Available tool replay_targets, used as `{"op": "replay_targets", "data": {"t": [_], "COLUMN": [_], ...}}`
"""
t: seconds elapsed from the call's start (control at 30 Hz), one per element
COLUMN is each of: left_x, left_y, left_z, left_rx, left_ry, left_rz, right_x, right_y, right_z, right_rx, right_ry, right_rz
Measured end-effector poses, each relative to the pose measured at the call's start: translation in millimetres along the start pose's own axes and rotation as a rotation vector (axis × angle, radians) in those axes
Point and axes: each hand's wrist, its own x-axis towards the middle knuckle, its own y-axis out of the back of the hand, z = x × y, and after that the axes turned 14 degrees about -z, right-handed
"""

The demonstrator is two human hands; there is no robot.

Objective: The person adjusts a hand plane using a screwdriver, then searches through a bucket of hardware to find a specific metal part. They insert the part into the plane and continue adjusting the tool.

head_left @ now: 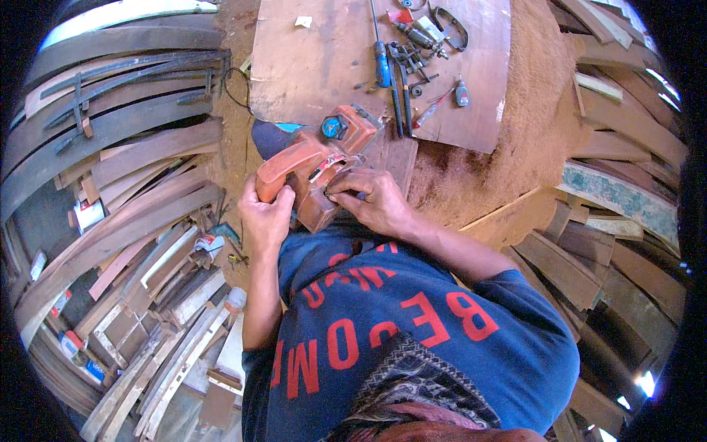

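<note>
A dusty orange electric hand planer [294, 163] with a round blue knob [333, 127] is held tilted in front of my lap. My left hand [264, 217] is closed on the rear of its body, below the handle. At the planer's near side, my right hand [375, 199] pinches with thumb and fingers; a bit of something dark blue shows between the fingers, too small to name. Beyond the planer, a screwdriver with a blue handle [381, 65] and a pair of pliers with black and orange handles [401, 99] lie on a flat board [317, 74].
Also on the board are a metal machine part [421, 35], a black strap-like loop [453, 28], a small grey bottle [462, 93] and a red-handled tool [426, 116]. Sawdust [541, 88] covers the ground at right. Stacked planks [147, 158] line the left, more timber [563, 269] the right.
</note>
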Motion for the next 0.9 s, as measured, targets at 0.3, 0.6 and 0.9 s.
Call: {"op": "replay_targets", "data": {"t": [0.3, 0.6, 0.9], "left_x": [-0.4, 0.4, 0.8], "left_y": [0.9, 0.4, -0.8], "left_z": [-2.7, -1.1, -4.8], "left_rx": [0.061, 0.022, -0.026], "left_ry": [-0.002, -0.011, -0.015], "left_rz": [0.016, 0.009, 0.004], "right_x": [-4.8, -0.3, 9.0], "right_y": [-5.7, 0.4, 1.1], "right_z": [4.8, 1.7, -10.0], "right_rx": [-0.118, -0.017, 0.008], "right_ry": [0.122, 0.04, -0.183], "right_rz": [0.009, -0.046, -0.062]}}
